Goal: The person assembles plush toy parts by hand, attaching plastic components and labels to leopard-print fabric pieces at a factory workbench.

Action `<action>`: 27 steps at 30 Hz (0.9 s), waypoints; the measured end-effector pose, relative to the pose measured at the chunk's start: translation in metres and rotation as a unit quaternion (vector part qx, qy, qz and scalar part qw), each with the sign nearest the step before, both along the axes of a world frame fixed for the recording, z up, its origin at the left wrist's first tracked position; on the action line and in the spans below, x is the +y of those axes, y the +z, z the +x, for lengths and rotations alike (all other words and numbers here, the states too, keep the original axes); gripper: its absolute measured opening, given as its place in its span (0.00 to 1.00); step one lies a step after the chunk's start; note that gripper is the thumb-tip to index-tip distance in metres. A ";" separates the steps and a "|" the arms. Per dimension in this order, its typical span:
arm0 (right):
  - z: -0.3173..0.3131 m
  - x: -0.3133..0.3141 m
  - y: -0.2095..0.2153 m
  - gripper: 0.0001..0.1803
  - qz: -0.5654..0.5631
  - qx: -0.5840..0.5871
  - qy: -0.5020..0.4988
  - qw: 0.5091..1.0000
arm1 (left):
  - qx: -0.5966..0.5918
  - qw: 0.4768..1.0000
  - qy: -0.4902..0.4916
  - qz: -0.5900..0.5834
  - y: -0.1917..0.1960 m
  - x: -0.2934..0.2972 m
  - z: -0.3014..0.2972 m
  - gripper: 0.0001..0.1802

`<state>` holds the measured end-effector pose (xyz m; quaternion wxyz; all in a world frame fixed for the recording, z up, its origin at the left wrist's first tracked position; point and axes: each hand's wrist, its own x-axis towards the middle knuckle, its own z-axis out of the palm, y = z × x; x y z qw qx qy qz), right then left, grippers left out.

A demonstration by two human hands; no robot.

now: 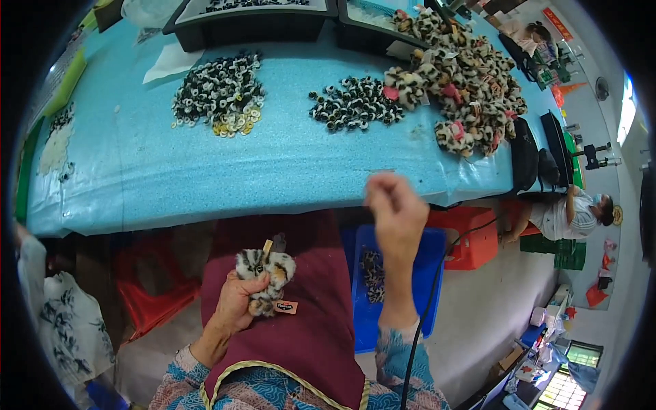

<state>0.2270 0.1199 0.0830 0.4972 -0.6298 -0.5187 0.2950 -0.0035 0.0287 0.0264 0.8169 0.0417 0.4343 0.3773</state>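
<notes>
We hold the small plush toy of spotted black, white and tan fur (pixel 265 277) clenched in our left hand (pixel 239 304), low over the maroon apron (pixel 311 321) on our lap, an orange paper tag dangling beneath it. Our right hand (pixel 395 212) is raised near the table edge with fingertips pinched together; whether something thin sits between them we cannot tell. To do this well, we judge the toy should stay firmly gripped and steady while the raised hand moves smoothly, so the soft pile does not twist or bunch. The fur looks fluffy and yielding, the tag flat and stiff. On the light blue plastic-covered table (pixel 205 178) lie two heaps of small round black-and-white eye-like buttons (pixel 220 92) and (pixel 352 102), hard and glossy, and a big pile of finished spotted plush toys (pixel 465 89) at the right. A blue plastic crate (pixel 430 253) stands on the floor beside our knee, holding more spotted pieces.
</notes>
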 end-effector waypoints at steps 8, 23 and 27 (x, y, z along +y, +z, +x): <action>0.027 0.089 -0.019 0.11 0.162 -0.191 0.049 0.967 | 0.021 1.000 0.000 0.004 0.001 0.003 0.000 0.10; 0.027 0.077 -0.016 0.06 0.078 -0.046 0.016 0.996 | 0.034 0.999 0.017 -0.007 -0.008 0.008 -0.005 0.13; 0.002 0.012 0.001 0.06 0.019 0.206 0.117 0.971 | 0.017 0.999 0.042 -0.026 -0.004 0.018 0.002 0.10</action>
